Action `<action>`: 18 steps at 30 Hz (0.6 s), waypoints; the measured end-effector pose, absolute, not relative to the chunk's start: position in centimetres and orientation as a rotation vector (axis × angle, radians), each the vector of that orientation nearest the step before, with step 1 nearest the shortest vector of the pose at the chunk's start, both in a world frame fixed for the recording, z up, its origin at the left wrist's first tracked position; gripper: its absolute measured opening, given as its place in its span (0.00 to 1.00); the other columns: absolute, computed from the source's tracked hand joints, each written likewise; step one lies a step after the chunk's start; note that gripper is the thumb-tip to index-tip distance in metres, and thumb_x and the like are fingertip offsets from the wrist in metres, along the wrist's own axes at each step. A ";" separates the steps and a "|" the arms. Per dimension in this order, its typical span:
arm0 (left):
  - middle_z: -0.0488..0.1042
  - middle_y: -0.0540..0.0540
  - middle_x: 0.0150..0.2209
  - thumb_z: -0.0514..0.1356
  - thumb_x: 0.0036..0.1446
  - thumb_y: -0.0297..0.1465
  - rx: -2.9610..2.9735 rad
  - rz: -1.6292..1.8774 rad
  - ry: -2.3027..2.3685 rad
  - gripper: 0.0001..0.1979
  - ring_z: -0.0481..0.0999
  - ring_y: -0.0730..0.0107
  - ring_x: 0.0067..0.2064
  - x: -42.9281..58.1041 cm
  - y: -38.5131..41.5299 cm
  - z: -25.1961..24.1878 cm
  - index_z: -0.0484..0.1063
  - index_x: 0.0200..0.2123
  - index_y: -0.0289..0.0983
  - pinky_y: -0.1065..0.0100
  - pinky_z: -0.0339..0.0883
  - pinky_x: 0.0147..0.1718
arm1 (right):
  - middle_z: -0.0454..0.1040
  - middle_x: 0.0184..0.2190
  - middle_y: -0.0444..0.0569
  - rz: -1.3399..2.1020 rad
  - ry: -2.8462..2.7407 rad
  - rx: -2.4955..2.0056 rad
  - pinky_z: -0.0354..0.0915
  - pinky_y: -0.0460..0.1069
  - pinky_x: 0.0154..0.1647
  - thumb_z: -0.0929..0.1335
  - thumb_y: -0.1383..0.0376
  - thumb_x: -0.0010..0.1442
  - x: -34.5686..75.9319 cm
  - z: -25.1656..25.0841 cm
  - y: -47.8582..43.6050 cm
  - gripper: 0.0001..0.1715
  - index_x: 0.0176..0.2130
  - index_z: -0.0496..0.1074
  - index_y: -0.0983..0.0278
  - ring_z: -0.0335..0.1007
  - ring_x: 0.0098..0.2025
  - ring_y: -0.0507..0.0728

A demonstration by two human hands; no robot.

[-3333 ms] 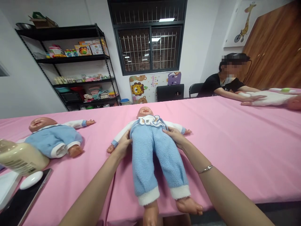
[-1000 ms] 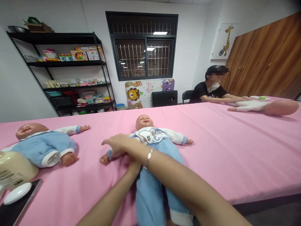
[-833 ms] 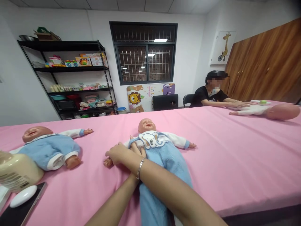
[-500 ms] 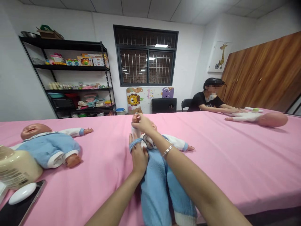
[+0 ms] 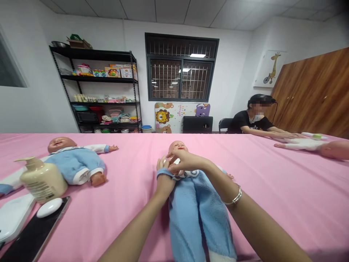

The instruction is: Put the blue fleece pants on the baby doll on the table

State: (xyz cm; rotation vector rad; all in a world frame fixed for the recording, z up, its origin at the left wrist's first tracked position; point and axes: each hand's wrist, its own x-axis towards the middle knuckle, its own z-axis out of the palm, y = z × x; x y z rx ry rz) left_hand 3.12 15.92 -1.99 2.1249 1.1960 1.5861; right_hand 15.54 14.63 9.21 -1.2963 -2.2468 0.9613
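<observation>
A baby doll (image 5: 200, 203) in a blue and white outfit lies on its back on the pink cloth, its head away from me. The blue cuff (image 5: 164, 172) of its sleeve is around my left hand (image 5: 165, 178), near the doll's shoulder; what these fingers hold is partly hidden. My right hand (image 5: 184, 161) is over the doll's upper chest, just below its face, fingers bent and apart, touching the sleeve area beside my left hand. A silver bracelet (image 5: 236, 195) sits on my right forearm.
At the left are a second doll (image 5: 76, 160), a pump bottle (image 5: 45, 182), a phone (image 5: 35, 231) with a white oval object (image 5: 49, 207) and a white case (image 5: 16, 214). Across the table at the right, a person (image 5: 253, 118) touches another doll (image 5: 308, 145).
My right hand has come down from the doll's raised hand toward its chest, and its fingers have parted. The view has shifted, showing more of the left side.
</observation>
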 end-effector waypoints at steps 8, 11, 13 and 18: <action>0.67 0.42 0.46 0.60 0.43 0.27 2.180 1.474 1.046 0.22 0.64 0.56 0.50 2.3 17.1 -2.3 0.65 0.45 0.38 0.55 0.59 0.50 | 0.72 0.34 0.52 0.405 -2.305 -1.413 0.60 0.48 0.34 0.72 0.67 0.45 14.8 5.7 13.3 0.35 0.51 0.60 0.70 0.68 0.36 0.58; 0.67 0.42 0.47 0.58 0.44 0.26 2.188 1.502 1.109 0.22 0.64 0.56 0.50 2.6 17.6 -2.7 0.65 0.46 0.38 0.55 0.57 0.51 | 0.72 0.37 0.54 0.370 -2.329 -1.424 0.59 0.48 0.34 0.71 0.65 0.47 14.6 6.2 12.0 0.30 0.49 0.62 0.69 0.68 0.38 0.59; 0.68 0.41 0.46 0.58 0.46 0.27 2.189 1.499 1.169 0.18 0.64 0.56 0.50 2.8 17.9 -2.8 0.66 0.43 0.37 0.54 0.56 0.51 | 0.72 0.36 0.53 0.393 -2.339 -1.426 0.59 0.48 0.34 0.71 0.65 0.47 14.7 7.0 11.6 0.31 0.50 0.62 0.69 0.68 0.38 0.59; 0.71 0.45 0.37 0.54 0.49 0.25 2.219 1.358 1.163 0.07 0.68 0.61 0.41 3.2 17.5 -2.1 0.69 0.33 0.38 0.58 0.62 0.45 | 0.72 0.33 0.49 0.696 -2.290 -1.343 0.60 0.45 0.32 0.70 0.69 0.48 14.9 9.0 13.2 0.31 0.51 0.62 0.70 0.68 0.34 0.54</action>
